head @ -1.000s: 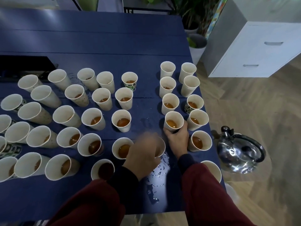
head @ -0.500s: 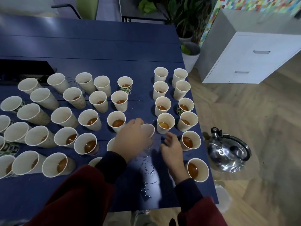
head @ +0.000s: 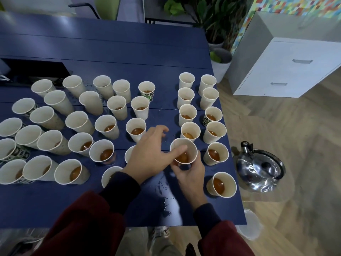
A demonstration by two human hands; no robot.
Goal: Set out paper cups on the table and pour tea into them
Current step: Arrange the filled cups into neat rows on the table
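A wood floor (head: 304, 135) is laid in herringbone. A white drawer cabinet (head: 287, 71) is set before a multicoloured wall (head: 287, 5), with potted plants (head: 208, 17) placed beside it.

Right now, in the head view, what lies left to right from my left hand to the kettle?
Left hand → tea cup that the right hand grips → another tea cup by the table edge → steel kettle.

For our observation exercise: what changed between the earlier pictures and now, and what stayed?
The left hand lifted a cup and carried it right; the right hand let go of another cup and now grips this one from below. The left hand has opened, thumb at the rim. The other cups and the kettle stayed.
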